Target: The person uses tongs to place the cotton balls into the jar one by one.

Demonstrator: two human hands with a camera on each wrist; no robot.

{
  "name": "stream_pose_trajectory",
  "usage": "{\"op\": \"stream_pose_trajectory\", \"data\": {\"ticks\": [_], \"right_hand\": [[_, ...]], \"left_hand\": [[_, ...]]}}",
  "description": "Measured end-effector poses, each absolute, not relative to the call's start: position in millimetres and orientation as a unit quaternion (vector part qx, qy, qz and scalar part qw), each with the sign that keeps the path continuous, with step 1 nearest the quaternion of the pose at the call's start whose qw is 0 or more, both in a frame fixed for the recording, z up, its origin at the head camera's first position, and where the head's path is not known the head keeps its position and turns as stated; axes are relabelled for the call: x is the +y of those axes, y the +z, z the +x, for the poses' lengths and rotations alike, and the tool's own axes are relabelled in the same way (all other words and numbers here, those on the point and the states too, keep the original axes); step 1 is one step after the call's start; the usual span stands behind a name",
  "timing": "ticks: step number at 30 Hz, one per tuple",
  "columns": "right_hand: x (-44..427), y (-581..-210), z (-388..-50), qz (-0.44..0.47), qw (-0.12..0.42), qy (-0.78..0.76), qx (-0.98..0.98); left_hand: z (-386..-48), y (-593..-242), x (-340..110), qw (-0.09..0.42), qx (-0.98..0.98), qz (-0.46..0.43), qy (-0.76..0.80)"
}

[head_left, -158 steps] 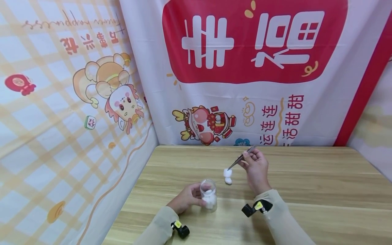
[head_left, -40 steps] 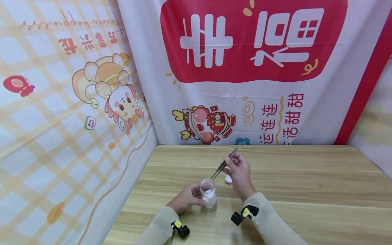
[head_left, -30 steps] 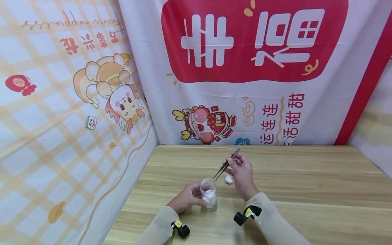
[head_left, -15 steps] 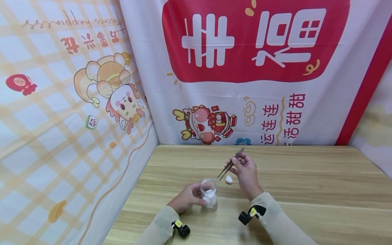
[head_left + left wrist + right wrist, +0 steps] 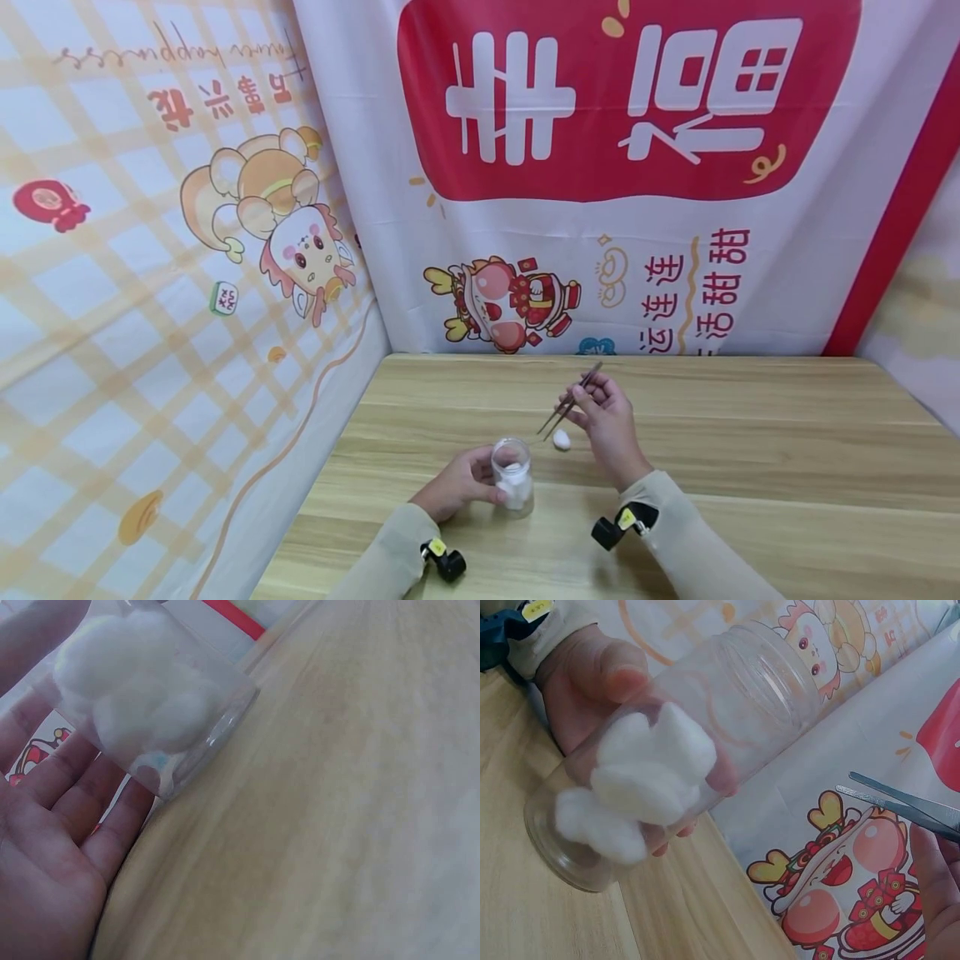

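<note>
In the head view my left hand (image 5: 459,485) holds a clear jar (image 5: 522,500) upright on the table, fingers and thumb around its side. Several white cotton balls (image 5: 651,769) fill the lower part of the jar, and its mouth is uncovered. My right hand (image 5: 611,423) pinches metal tweezers (image 5: 568,402), points down to the left, above and to the right of the jar's rim. The two tips of the tweezers stand apart with nothing between them. A single cotton ball (image 5: 562,440) lies on the table just below the tips, right of the jar.
The wooden table (image 5: 750,442) meets a hanging white and red cloth (image 5: 645,225) at its far edge. A checked cloth wall (image 5: 225,375) runs along the left. Black cameras (image 5: 615,529) are strapped to both wrists.
Two cotton balls lay on the table earlier; now one does. The tweezers came from the jar's mouth, moving right and slightly up with my right hand. The left hand and jar stay put.
</note>
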State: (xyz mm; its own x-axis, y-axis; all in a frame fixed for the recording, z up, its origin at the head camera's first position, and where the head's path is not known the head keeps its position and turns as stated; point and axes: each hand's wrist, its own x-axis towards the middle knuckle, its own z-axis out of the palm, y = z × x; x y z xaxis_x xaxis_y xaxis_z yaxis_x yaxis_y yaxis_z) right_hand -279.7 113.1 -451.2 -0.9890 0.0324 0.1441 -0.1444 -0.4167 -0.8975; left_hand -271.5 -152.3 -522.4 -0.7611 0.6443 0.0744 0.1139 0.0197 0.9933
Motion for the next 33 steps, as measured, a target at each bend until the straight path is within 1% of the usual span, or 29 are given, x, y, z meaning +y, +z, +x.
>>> {"op": "stream_pose_trajectory", "data": {"ticks": [9, 18, 25, 33], "right_hand": [[120, -454, -282, 0.051, 0.058, 0.838, -0.54], [131, -463, -286, 0.057, 0.078, 0.843, -0.529], [141, -467, -290, 0.04, 0.081, 0.841, -0.534], [147, -476, -296, 0.037, 0.097, 0.844, -0.526]], "left_hand": [[-271, -522, -153, 0.203, 0.69, 0.279, 0.637], [-271, -522, -153, 0.206, 0.691, 0.274, 0.636], [-271, -521, -153, 0.205, 0.691, 0.275, 0.637], [-272, -523, -153, 0.209, 0.683, 0.278, 0.643]]}}
